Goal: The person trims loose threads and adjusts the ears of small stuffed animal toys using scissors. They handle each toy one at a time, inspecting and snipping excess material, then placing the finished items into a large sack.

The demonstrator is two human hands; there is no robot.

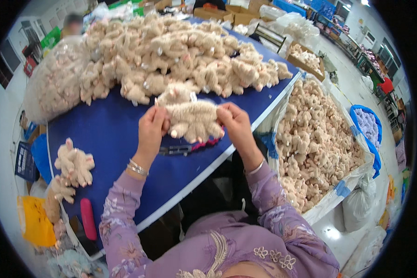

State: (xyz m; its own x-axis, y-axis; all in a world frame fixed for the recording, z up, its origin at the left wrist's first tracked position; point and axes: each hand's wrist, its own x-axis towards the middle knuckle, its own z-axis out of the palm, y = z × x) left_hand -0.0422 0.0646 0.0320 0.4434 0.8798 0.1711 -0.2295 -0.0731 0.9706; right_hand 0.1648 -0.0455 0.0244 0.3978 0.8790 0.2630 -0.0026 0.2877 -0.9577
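Observation:
Between my two hands, a fluffy cream plush toy skin point(194, 118) with stubby pink-tipped limbs is stretched out above the blue table point(125, 134). My left hand point(153, 127) pinches its left end, and my right hand point(236, 126) pinches the other end. Another cream plush piece point(176, 92) lies just behind it, partly covered. Below the held skin, a dark metal tool with a pink-wrapped part point(183, 149) rests on the table; its exact kind is hard to make out.
A big heap of cream plush pieces point(180, 51) covers the table's far side, beside a stuffed clear bag point(58, 81). At left lie several more pieces point(74, 162) and a pink case point(88, 218). To the right stands a white sack full of plush point(315, 143).

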